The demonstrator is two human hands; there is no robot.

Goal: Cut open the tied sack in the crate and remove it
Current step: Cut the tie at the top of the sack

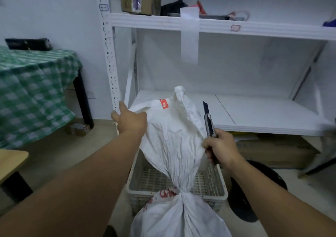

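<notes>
Head view: the sack is gripped by the left hand, the utility knife clenched in the right hand. The blade should be kept turned away.

The left hand grips the upper corner of the white sack, which is raised above the slatted crate. The right hand holds a utility knife with its blade pointing up, just beside the sack's edge. Below both hands, a knot cinches the sack over the crate's near rim.
</notes>
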